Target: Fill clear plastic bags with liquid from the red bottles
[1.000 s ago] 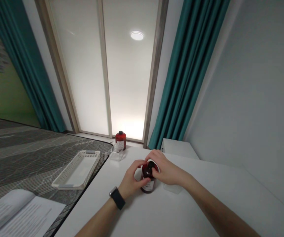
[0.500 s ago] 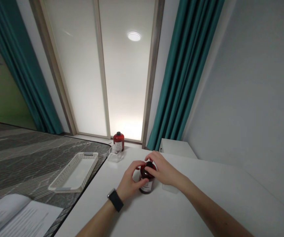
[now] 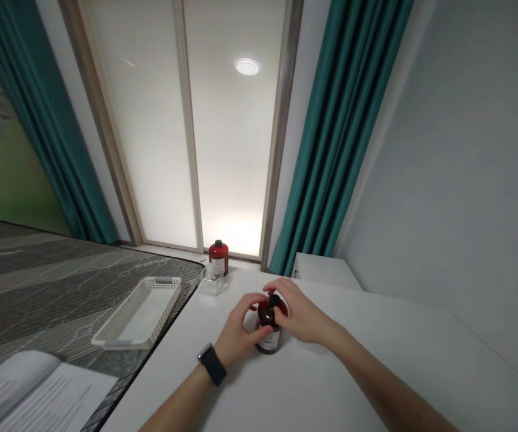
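A dark amber bottle (image 3: 269, 343) with a white label and a black cap (image 3: 275, 300) stands upright on the white table. My left hand (image 3: 236, 336), with a black watch at the wrist, is wrapped round the bottle's side, its thumb across the front by the label. My right hand (image 3: 301, 315) curls over the top from the right. Its thumb and fingers are at the black cap, and the fingers behind it are partly hidden. Under my right wrist lies a faint clear object (image 3: 311, 347), mostly covered.
Farther back on the table (image 3: 353, 384) are a second red-amber bottle (image 3: 218, 259) and a clear box (image 3: 210, 285) holding something small. To the left, a white basket (image 3: 168, 312) and an open book (image 3: 60, 399) rest on a grey striped surface. A white cabinet (image 3: 326, 271) stands behind.
My right thumb has shifted slightly to the right at the cap, so more of the cap shows. My left hand keeps its place on the bottle.
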The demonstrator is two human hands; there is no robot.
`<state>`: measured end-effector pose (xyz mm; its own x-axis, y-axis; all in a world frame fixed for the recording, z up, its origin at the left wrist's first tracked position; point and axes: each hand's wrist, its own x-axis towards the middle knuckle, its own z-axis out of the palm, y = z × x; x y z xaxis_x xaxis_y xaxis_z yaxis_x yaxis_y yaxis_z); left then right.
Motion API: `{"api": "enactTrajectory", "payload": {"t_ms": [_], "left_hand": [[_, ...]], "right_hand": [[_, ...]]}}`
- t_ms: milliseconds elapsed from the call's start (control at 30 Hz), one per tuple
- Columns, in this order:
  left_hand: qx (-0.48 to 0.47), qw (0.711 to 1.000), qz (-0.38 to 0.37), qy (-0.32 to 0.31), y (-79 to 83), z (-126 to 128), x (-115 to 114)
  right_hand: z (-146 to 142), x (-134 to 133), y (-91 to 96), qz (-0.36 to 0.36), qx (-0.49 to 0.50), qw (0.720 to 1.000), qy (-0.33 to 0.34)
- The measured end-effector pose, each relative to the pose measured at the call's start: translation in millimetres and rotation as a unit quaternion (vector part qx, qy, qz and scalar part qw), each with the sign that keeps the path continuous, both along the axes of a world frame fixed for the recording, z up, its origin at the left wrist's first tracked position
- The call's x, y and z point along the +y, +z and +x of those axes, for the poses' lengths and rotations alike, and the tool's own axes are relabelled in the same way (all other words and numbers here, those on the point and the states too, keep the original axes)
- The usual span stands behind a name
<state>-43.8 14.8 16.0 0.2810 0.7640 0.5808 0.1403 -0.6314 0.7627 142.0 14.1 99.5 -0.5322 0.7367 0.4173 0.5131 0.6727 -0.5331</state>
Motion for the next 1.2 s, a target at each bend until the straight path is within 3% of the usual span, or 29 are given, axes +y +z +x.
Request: {"api": "enactTrajectory", "payload": {"t_ms": [167,467,833,1000,1200], "left_hand": [[-0.001,1.000,-0.005,0.001,2.0,-0.3,-1.3],[-0.003,1.000,-0.014,0.001,1.2,0.4,-0.9],[-0.001,1.000,-0.021,0.001,2.1,-0.3,-2.0],[0.001,1.000,-0.024,0.004,2.9,-0.2,-2.6],[-0.004,1.000,-0.028,0.000,1.6,-0.3,-3.1]], "right_hand": [[-1.4,-1.6,-0.2,-0.007,-0.013,0.999,-0.045],[-0.8,-0.2,-4.1,0.022,-0.009,0.999,-0.046],[-2.3,-1.1,-1.4,-0.004,-0.010,0.998,-0.054],[-2.4,-3.3,1.4,0.005,-0.018,0.999,-0.029],[-1.9,-3.3,-4.6,0.023,-0.023,0.998,-0.057]]}}
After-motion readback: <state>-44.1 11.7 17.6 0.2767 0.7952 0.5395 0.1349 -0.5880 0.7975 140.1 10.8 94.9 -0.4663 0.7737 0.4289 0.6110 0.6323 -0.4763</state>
